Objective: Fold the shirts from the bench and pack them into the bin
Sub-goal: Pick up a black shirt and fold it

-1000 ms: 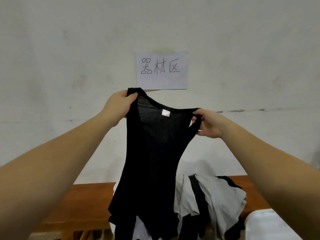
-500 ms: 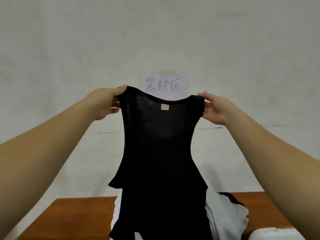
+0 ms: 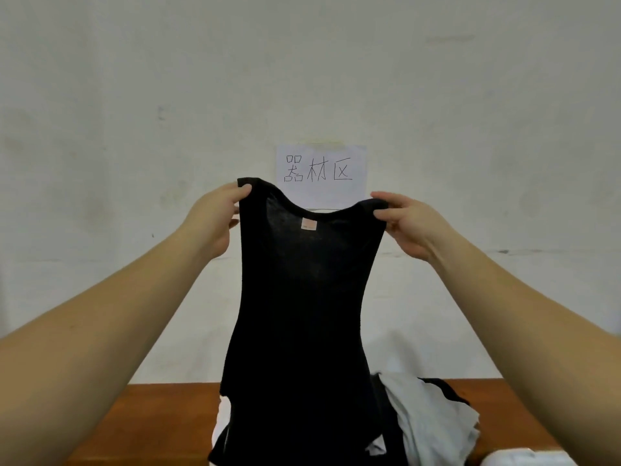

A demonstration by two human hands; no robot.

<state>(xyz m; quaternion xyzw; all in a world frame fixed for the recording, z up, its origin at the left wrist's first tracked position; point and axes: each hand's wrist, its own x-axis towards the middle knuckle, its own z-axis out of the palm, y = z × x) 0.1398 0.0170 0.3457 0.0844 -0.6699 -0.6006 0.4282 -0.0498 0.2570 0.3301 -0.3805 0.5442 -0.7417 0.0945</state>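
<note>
Black tank top (image 3: 302, 297) now raised level, straps spread; left hand (image 3: 215, 223), right hand (image 3: 406, 227) each keep pinch grip on strap. Fold not yet started.

My two forearms are bare to the frame edge, no sleeves; left hand (image 3: 215, 220) and right hand (image 3: 408, 225) ungloved, without rings.

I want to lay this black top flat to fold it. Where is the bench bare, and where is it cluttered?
The bench shows bare wood on its left side, between the left forearm and the hanging black top. A narrower bare strip lies at the far right, past the pile of shirts. The middle is crowded by that pile; the white bin sits bottom right.
</note>
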